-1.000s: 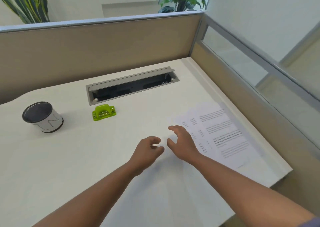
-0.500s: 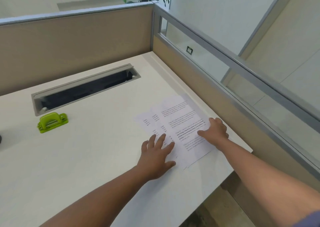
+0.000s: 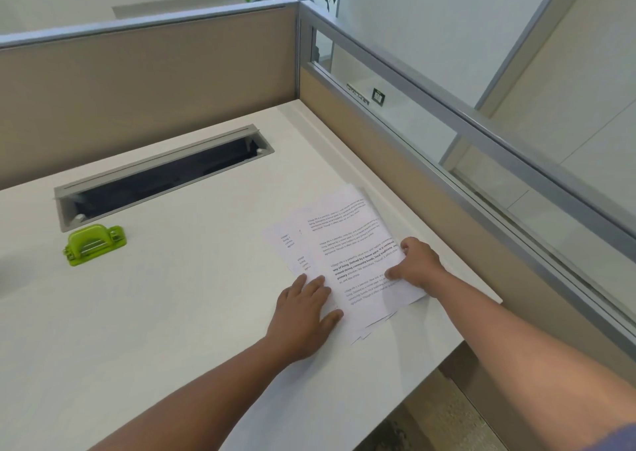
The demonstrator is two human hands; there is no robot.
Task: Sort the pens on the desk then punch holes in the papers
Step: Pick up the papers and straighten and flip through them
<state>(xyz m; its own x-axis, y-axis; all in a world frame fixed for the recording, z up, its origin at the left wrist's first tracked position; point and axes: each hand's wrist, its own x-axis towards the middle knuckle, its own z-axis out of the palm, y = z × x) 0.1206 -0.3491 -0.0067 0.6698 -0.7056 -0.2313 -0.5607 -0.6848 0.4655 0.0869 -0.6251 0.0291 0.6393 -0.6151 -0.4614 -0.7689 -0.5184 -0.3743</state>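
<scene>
Both bare forearms reach forward from the near edge, converging toward the right. The left hand lies palm down, fingers straight and together, thumb spread to the right. The right hand sits farther and to the right, knuckles up, fingers curled under at its far side, thumb pointing left.

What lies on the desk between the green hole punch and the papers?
Nothing: in the head view the desk is bare between the green hole punch and the papers.
</scene>
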